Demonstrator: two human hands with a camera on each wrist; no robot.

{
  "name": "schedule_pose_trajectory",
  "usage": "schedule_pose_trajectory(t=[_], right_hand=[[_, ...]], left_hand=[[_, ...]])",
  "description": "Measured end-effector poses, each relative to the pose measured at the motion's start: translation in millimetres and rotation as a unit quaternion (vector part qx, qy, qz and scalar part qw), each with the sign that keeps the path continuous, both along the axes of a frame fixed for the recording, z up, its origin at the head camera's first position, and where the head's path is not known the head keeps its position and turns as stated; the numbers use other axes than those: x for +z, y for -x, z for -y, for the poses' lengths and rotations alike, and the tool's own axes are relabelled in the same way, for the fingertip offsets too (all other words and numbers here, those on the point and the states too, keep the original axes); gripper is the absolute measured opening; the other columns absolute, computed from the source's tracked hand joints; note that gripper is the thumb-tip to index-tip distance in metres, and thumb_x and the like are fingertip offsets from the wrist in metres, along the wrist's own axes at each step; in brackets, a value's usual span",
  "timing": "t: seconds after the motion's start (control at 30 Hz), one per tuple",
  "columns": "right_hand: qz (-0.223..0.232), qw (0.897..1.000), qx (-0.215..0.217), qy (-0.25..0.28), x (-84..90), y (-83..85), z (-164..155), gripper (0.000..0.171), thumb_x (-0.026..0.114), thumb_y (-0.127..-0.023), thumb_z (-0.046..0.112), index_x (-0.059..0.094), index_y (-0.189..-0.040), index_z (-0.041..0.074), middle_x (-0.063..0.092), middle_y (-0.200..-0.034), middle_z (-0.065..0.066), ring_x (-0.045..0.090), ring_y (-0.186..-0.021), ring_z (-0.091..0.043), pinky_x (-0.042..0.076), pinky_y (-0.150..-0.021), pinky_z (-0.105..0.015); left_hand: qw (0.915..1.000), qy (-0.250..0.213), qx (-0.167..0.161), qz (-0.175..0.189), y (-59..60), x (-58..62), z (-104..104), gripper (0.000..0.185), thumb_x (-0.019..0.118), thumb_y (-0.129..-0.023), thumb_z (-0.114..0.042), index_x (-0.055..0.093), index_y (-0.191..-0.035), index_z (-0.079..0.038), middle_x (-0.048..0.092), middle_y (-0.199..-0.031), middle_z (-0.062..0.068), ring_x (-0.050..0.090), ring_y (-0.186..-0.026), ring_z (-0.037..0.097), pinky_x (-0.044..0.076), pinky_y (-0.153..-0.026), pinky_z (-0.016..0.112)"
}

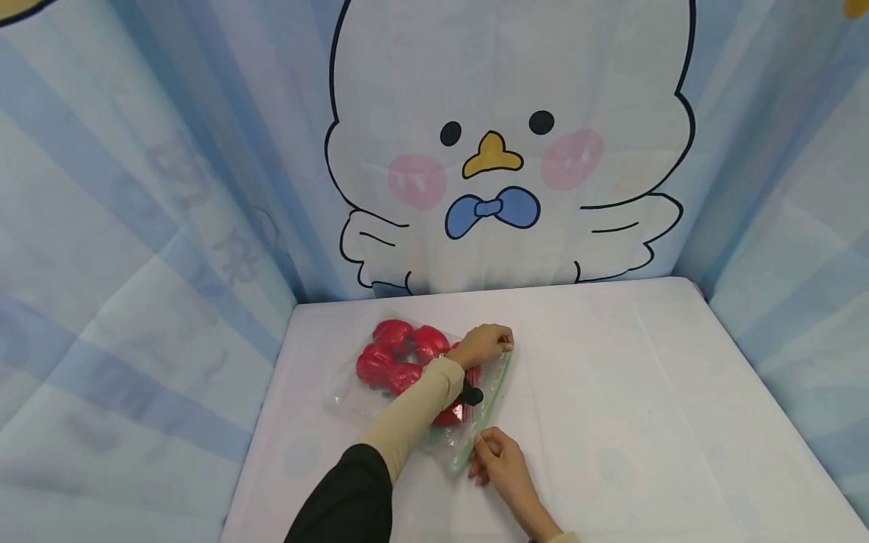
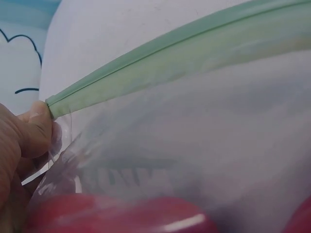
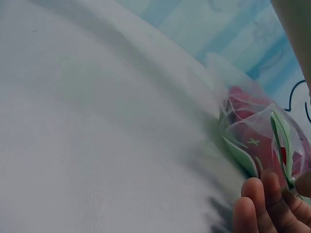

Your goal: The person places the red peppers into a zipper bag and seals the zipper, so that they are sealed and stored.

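A clear zip bag with a green seal strip lies on the table, holding several glossy red rounded things. My left hand reaches across the bag and pinches the far end of its strip. In the left wrist view, thumb and fingers grip that corner, and the strip runs taut away from them. At the strip's near end, my right hand pinches the bag's corner. The right wrist view shows the green edges parted just above the right fingertips.
The white table extends to the right of the bag. A blue curtain with a cartoon bird surrounds the back and sides. My left forearm lies over part of the bag and hides some red things.
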State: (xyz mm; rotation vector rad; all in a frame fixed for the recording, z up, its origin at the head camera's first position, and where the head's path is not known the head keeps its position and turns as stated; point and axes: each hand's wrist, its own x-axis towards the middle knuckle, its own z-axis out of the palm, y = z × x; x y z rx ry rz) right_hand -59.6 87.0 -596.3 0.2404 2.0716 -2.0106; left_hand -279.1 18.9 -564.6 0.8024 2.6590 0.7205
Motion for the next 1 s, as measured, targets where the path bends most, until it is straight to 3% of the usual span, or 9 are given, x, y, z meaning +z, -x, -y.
schedule_pose_trajectory(t=[0.5,0.73,1.0], right_hand=[[0.000,0.998,0.062,0.033,-2.2,-17.3,2,0.025,0.058,-0.105,0.012,0.055,-0.104,-0.013,0.073,-0.083,-0.016,0.062,-0.055,-0.009,0.055,-0.051,-0.024],[0.001,0.996,0.086,0.034,-0.2,-24.7,6,0.025,0.059,-0.105,0.015,0.056,-0.104,-0.010,0.074,-0.085,-0.016,0.063,-0.058,-0.008,0.055,-0.052,-0.021],[0.014,0.992,0.118,0.049,-2.0,-32.8,7,0.026,0.057,-0.107,0.017,0.054,-0.101,-0.008,0.075,-0.088,-0.017,0.064,-0.060,-0.009,0.056,-0.053,-0.022]], left_hand=[[0.9998,0.014,-0.005,-0.009,2.3,-6.1,-1,0.014,0.061,-0.106,-0.026,0.071,-0.101,-0.018,0.069,-0.094,-0.003,0.052,-0.077,0.009,0.042,-0.069,0.022],[0.9986,0.039,-0.005,-0.036,-0.1,-3.0,-2,0.014,0.060,-0.106,-0.028,0.071,-0.101,-0.020,0.070,-0.093,-0.005,0.054,-0.079,0.009,0.043,-0.077,0.027],[0.9978,0.051,-0.006,-0.040,-2.4,-1.3,-3,0.015,0.060,-0.106,-0.028,0.072,-0.100,-0.022,0.068,-0.088,-0.006,0.054,-0.078,0.009,0.044,-0.081,0.031]])
